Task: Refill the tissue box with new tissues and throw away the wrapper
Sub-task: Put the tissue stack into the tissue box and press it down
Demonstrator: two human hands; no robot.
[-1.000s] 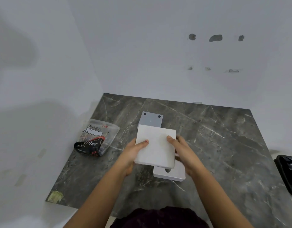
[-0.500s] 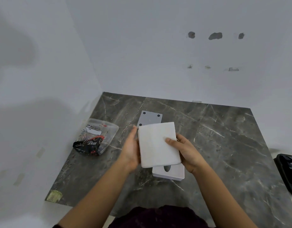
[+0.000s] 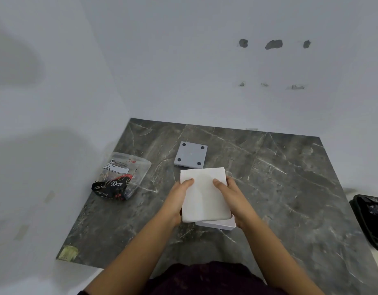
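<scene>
Tape scrap (image 3: 68, 252), yellowish, sits at the near left corner of the dark marbled bench (image 3: 290, 188), which is set into a corner of pale walls; further in along the left edge lies the wrapper (image 3: 122, 176), a clear plastic pouch with a black and red lower part and white lettering, lying flat and slack, well apart from the hands; right of it and further back rests a grey square panel (image 3: 191, 155) with four dark round feet at its corners, flat on the bench, just behind the far edge of the tissues; the left hand (image 3: 177, 199) grips the left side of the tissue stack (image 3: 205, 195), thumb pressed on its top face and fingers wrapped under; the stack is a thick white square block held over the white tissue box (image 3: 218, 224), of which only the near right edge shows beneath it; whether the stack touches the box cannot be told; the right hand (image 3: 237, 199) clasps the stack's right side, thumb on top near the middle, fingers curled down around its edge and the box's; at the far right edge, off the bench, stands a black bin bag (image 3: 369, 220), partly cut off by the frame; the rear wall (image 3: 205, 71) carries several grey patches.
</scene>
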